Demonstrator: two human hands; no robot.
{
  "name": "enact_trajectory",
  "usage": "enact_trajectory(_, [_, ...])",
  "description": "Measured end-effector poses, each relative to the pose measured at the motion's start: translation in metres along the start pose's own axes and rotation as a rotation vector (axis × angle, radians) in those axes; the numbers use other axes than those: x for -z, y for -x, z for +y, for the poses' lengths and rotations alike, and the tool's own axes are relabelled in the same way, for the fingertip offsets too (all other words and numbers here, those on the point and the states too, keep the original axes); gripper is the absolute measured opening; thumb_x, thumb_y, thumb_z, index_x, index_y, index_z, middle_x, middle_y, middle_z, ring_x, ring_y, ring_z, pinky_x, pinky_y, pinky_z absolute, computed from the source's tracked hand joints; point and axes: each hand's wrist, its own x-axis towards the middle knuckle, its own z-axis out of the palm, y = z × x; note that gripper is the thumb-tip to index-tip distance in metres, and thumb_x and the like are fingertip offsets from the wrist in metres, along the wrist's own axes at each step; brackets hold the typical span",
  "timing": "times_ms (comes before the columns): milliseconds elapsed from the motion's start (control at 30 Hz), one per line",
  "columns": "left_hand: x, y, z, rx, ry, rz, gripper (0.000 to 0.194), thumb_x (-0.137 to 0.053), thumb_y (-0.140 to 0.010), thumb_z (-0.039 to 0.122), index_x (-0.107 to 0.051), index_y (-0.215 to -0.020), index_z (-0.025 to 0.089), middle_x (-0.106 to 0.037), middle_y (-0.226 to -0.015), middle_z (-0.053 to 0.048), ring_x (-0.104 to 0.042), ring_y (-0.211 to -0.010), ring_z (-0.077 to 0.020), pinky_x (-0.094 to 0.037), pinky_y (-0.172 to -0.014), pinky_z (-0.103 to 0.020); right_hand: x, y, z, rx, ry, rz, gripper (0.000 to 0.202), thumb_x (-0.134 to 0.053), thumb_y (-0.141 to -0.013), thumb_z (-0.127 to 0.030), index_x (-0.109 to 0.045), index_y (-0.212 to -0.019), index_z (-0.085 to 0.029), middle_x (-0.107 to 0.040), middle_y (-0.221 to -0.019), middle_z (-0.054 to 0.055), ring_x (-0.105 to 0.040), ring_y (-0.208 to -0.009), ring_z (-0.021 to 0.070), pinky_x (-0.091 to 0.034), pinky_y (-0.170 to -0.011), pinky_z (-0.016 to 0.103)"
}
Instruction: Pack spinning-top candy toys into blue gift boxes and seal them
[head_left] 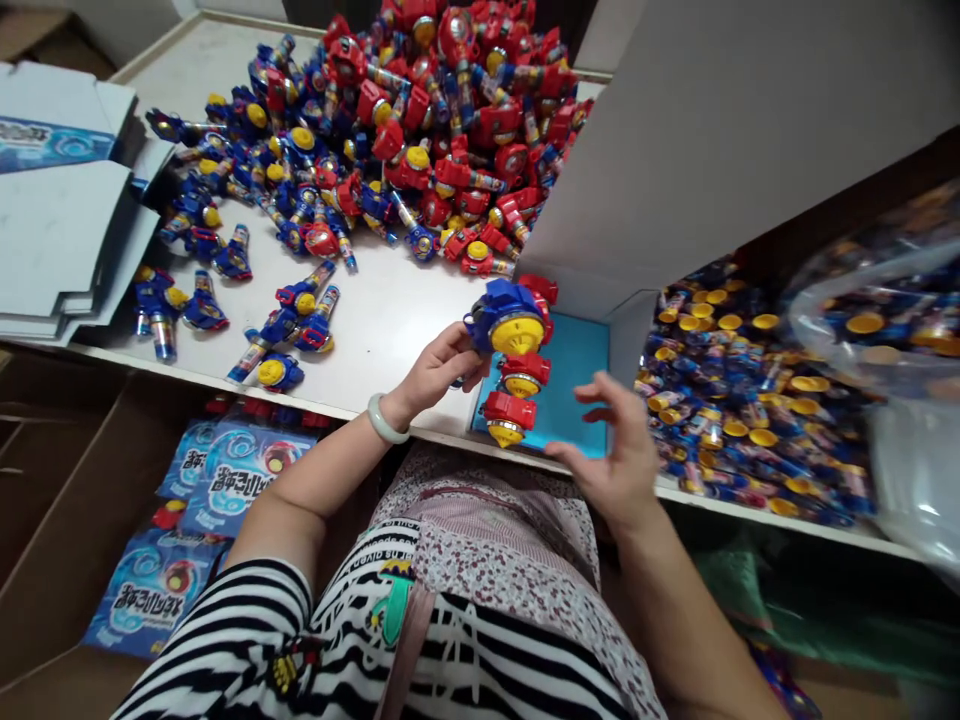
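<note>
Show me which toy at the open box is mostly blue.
The blue toy pinched in the left hand, with a big yellow disc. Its neighbours at the open box are red toys.

Worktable with a bare strip in front, hemmed by toy heaps and a tall panel.
Left of the left hand (450, 362), the white tabletop (367, 335) offers a passage as far as some loose blue toys (300, 318); behind, a red and blue heap (450, 120) blocks the way. In the box (566, 400), red toys (511, 412) and the held blue toy (504, 308) obstruct the left side; the blue floor's middle is free, bordered by the right hand (619, 455). A pale panel (660, 130) bars the back, yellow-ended tubes (739, 425) crowd the right. The far left corner is hidden, so room there is hard to judge.
</note>
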Motion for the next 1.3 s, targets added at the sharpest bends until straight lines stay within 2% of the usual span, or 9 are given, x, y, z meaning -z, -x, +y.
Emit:
enact_trajectory(167, [-0.037,-0.037,0.022,-0.041,-0.292,-0.225,0.038,-0.059,-0.094,0.052,-0.057,-0.111,0.018,-0.062,-0.083,-0.002,-0.059,-0.068,-0.0118,-0.048,-0.061,-0.024,0.022,-0.065,0.003,0.056,-0.132,0.207,0.093,-0.072,-0.082,-0.056,-0.013,-0.153,-0.042,-0.038,-0.148,0.008,-0.055,-0.126,0.0292,-0.061,-0.088,0.043])
enact_trajectory(300, [-0.023,-0.064,0.031,-0.169,-0.567,-0.120,0.038,-0.060,-0.093,0.045,-0.057,-0.121,0.019,-0.065,-0.118,-0.010,-0.061,-0.106,-0.0195,-0.050,-0.089,-0.031,0.035,-0.090,0.055,0.085,-0.095,0.333,0.082,-0.069,-0.085,-0.050,-0.018,-0.149,-0.041,-0.035,-0.148,0.008,-0.053,-0.129,0.0283,-0.059,-0.095,0.047])
enact_trajectory(500, [0.091,-0.055,0.039,-0.035,-1.251,0.361,0.035,-0.061,-0.086,0.036,-0.058,-0.115,0.018,-0.062,-0.120,-0.013,-0.053,-0.119,-0.0290,-0.038,-0.108,-0.045,0.013,-0.090,0.120,-0.082,0.047,0.318,0.063,-0.057,-0.084,-0.028,-0.032,-0.142,-0.023,-0.047,-0.138,0.015,-0.053,-0.128,0.0282,-0.050,-0.107,0.051])
enact_trajectory(633, [0.174,-0.014,0.057,0.388,-1.707,0.489,0.054,-0.068,-0.079,0.049,-0.056,-0.120,0.016,-0.049,-0.136,-0.020,-0.034,-0.133,-0.0475,-0.022,-0.110,-0.065,-0.009,-0.090,0.130,-0.153,0.018,0.217,0.066,-0.052,-0.077,-0.016,-0.036,-0.141,-0.020,-0.052,-0.138,0.016,-0.056,-0.125,0.0277,-0.048,-0.109,0.049])
enact_trajectory(767, [0.217,0.017,0.073,0.782,-1.771,0.514,0.077,-0.067,-0.074,0.068,-0.048,-0.130,0.019,-0.040,-0.141,-0.020,-0.034,-0.127,-0.0520,-0.028,-0.101,-0.068,-0.005,-0.088,0.139,-0.109,0.073,0.154,0.065,-0.052,-0.075,-0.015,-0.041,-0.139,-0.020,-0.053,-0.141,0.015,-0.053,-0.132,0.0277,-0.041,-0.115,0.049])
enact_trajectory(900, [0.222,0.016,0.078,0.880,-1.808,0.439,0.073,-0.059,-0.082,0.063,-0.041,-0.139,0.021,-0.040,-0.133,-0.015,-0.040,-0.119,-0.0421,-0.039,-0.098,-0.055,-0.012,-0.086,0.144,-0.105,0.058,0.052,0.061,-0.049,-0.076,-0.014,-0.044,-0.137,-0.018,-0.056,-0.139,0.016,-0.054,-0.131,0.0254,-0.043,-0.115,0.048])
enact_trajectory(1033, [0.214,0.004,0.072,0.810,-1.736,0.385,0.077,-0.067,-0.079,0.055,-0.043,-0.142,0.017,-0.041,-0.125,-0.015,-0.045,-0.117,-0.0368,-0.041,-0.101,-0.046,-0.015,-0.086,0.141,-0.162,0.022,-0.023,0.064,-0.051,-0.078,-0.013,-0.042,-0.141,-0.016,-0.055,-0.142,0.016,-0.056,-0.130,0.0258,-0.045,-0.112,0.050])
enact_trajectory(1200, [0.196,-0.013,0.051,0.658,-1.434,0.411,0.065,-0.073,-0.073,0.042,-0.057,-0.130,0.015,-0.053,-0.113,-0.010,-0.056,-0.103,-0.0246,-0.045,-0.101,-0.037,0.020,-0.089,0.131,-0.133,0.048,-0.203,0.081,-0.075,-0.075,-0.027,-0.042,-0.148,-0.021,-0.051,-0.149,0.015,-0.051,-0.136,0.0354,-0.041,-0.114,0.056])
enact_trajectory(1300, [0.182,-0.021,0.046,0.518,-1.131,0.487,0.049,-0.072,-0.071,0.033,-0.064,-0.114,0.012,-0.063,-0.101,-0.008,-0.060,-0.092,-0.0197,-0.050,-0.091,-0.033,0.038,-0.095,0.114,-0.079,0.110,-0.061,0.075,-0.078,-0.078,-0.033,-0.049,-0.146,-0.024,-0.060,-0.138,0.017,-0.057,-0.127,0.0386,-0.047,-0.108,0.054])
